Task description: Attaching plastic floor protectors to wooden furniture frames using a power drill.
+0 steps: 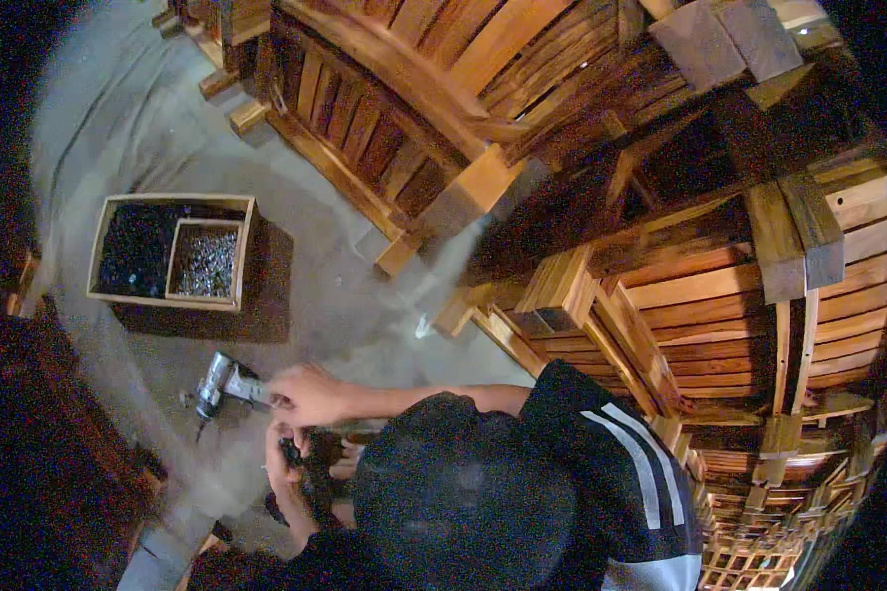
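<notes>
I see right hand (308,394), left hand (280,450) close together — drill (221,382) alongside, presumably for easy reach (grips I can't tell).

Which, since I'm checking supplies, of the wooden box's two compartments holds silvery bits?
The smaller compartment, on the right: its contents look pale and silvery, whereas the larger compartment looks dark inside.
</notes>
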A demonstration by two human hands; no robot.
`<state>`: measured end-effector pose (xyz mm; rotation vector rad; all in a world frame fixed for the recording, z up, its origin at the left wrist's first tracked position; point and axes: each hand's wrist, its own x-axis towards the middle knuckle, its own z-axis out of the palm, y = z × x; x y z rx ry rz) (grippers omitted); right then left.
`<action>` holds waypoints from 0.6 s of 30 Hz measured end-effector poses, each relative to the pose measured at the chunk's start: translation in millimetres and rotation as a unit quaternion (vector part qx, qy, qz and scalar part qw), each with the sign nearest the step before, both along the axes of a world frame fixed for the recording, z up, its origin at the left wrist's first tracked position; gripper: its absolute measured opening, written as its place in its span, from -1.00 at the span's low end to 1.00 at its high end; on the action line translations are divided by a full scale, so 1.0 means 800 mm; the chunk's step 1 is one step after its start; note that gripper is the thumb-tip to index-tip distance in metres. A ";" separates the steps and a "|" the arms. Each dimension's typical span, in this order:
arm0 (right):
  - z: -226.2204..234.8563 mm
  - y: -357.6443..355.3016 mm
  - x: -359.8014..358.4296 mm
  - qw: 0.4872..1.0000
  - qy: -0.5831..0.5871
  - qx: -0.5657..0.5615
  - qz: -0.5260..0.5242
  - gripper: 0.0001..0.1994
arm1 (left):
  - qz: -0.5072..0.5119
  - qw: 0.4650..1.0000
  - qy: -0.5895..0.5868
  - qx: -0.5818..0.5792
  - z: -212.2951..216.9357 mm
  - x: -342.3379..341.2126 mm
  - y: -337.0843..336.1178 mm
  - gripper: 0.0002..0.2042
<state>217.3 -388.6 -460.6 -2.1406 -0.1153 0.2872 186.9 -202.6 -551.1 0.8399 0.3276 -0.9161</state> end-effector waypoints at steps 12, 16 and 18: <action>-0.056 -0.007 -0.039 0.997 0.050 0.059 0.016 -0.80 | -0.055 0.993 0.098 -0.027 -0.011 -0.018 -0.021 -0.85; -0.061 -0.035 -0.028 0.990 0.111 0.051 0.074 -0.79 | -0.028 0.993 0.071 -0.089 -0.027 -0.023 -0.031 -0.80; -0.087 -0.038 -0.031 0.989 0.108 0.045 0.090 -0.77 | -0.046 0.993 0.107 -0.033 -0.023 -0.022 -0.029 -0.82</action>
